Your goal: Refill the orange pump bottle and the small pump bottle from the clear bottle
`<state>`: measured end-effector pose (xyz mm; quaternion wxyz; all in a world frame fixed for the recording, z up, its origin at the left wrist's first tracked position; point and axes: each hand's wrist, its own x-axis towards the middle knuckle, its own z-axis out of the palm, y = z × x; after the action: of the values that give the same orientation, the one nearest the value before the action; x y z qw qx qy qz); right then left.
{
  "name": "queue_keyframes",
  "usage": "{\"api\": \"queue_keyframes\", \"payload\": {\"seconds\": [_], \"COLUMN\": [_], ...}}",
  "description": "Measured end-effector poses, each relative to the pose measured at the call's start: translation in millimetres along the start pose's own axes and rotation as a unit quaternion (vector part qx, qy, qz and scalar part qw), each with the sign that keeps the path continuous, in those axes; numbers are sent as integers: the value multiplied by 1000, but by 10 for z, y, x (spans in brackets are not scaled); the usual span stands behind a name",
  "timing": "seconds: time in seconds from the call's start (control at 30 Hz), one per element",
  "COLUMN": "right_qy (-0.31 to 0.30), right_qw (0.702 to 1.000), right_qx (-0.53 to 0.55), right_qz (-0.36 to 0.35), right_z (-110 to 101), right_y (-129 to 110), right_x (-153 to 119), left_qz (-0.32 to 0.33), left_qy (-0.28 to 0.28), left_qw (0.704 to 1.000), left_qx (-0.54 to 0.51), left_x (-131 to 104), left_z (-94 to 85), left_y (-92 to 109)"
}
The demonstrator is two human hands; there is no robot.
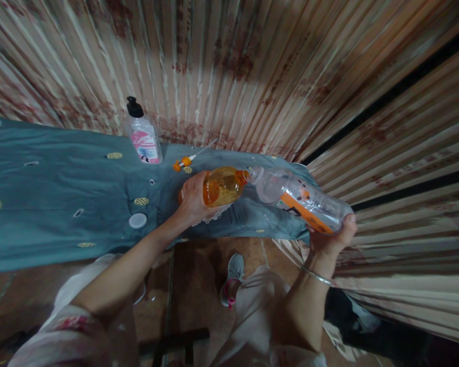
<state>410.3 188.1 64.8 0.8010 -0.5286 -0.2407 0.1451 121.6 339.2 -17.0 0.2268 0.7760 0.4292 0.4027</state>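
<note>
Above blue cloth [107,186], gripping orange bottle [225,186] with left hand [196,199], clear bottle [309,199] near its base with right hand [331,237]; likely light, soft-walled, slippery, best held mid-body.

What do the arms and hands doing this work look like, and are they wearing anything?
They're a person's. The left hand and right hand are ungloved. A thin, silvery bangle circles the right wrist. The left sleeve is pale with a reddish print, ending above the forearm.
</note>
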Motion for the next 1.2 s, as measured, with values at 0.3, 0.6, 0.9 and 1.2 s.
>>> {"api": "queue_keyframes", "payload": {"seconds": [0.3,0.6,0.9,1.2], "right_qy": [-3,1,-1,9], "right_qw": [1000,1000,1000,1000], "right_qx": [1,-4,9,6], "right_qz": [4,-2,14,-1], "right_z": [-1,-11,-10,14], "right_y": [-2,24,21,-2], "right_x": [-5,4,2,-11], "left_qz": [6,1,1,2], "left_qy": [-8,-11,-5,11], "left_qw": [1000,1000,1000,1000], "left_qx": [3,-7,1,7], "left_x": [5,0,-4,0], "left_z": [-14,-7,-3,16], "left_y": [4,0,3,8]}}
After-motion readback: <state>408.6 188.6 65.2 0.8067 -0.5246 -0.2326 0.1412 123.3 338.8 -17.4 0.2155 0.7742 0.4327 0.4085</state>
